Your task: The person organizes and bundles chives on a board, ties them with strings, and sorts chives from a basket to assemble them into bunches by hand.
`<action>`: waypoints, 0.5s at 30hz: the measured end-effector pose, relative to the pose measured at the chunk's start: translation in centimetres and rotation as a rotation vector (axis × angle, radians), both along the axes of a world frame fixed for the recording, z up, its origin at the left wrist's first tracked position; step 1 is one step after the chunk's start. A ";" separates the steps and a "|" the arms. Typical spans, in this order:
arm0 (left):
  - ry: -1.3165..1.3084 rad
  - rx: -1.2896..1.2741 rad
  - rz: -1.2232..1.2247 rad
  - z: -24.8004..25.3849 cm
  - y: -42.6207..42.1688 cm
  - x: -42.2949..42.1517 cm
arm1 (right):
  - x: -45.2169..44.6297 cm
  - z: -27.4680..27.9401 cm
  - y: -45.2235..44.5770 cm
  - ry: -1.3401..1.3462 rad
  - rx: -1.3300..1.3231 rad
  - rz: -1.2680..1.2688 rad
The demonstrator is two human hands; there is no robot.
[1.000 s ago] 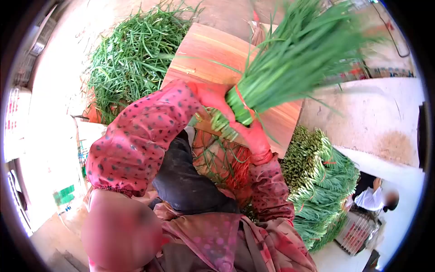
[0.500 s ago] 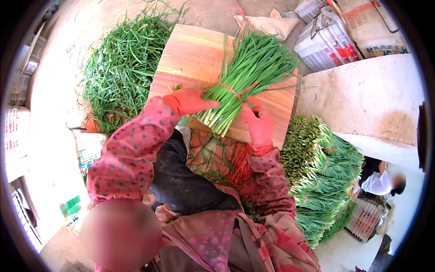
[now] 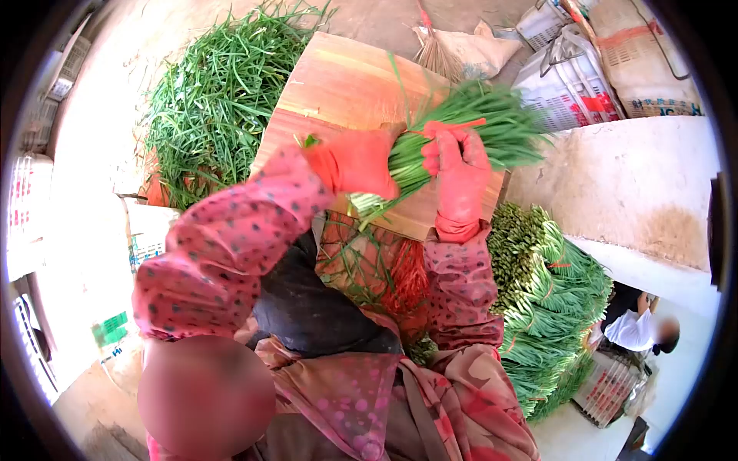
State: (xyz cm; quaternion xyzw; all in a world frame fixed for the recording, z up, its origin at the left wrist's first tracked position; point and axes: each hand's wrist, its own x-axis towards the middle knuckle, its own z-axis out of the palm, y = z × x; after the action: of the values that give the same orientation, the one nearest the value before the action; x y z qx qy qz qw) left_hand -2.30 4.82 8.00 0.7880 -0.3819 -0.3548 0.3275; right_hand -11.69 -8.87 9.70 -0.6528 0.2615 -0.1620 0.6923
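Observation:
A bundle of garlic chives (image 3: pixel 492 115) with a red tie (image 3: pixel 461 124) round it lies tilted above the wooden board (image 3: pixel 330 84), its leaf tips blurred. My left hand (image 3: pixel 361 163), in an orange-red rubber glove, is closed round the pale stem end from the left side. My right hand (image 3: pixel 460 165), gloved alike, presses against the bundle beside the tie, its fingers curled in at the band. Part of the stems is hidden behind both gloves.
Loose green leaves (image 3: pixel 223 107) lie heaped at the left. Stacked tied bundles (image 3: pixel 553 307) stand at the right, near a white wall ledge (image 3: pixel 615 192). Red ties (image 3: pixel 409 276) hang below the board. Crates (image 3: pixel 569 84) stand at upper right; another person (image 3: pixel 634 330) is at far right.
The bundle has moved up and right and turned towards the right. My left hand has gone from the stems' edge to a grip round them. My right hand has risen with the tie.

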 end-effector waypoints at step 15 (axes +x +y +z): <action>-0.059 0.055 0.040 -5.8 2.8 3.1 | 1.0 -5.0 -4.5 0.376 -0.540 0.243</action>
State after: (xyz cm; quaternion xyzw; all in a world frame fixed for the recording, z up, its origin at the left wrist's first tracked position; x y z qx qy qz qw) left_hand 0.80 7.57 2.19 0.8144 -0.3655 -0.3351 0.3016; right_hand -10.71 -13.41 4.65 -0.8571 0.2525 -0.0186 0.4486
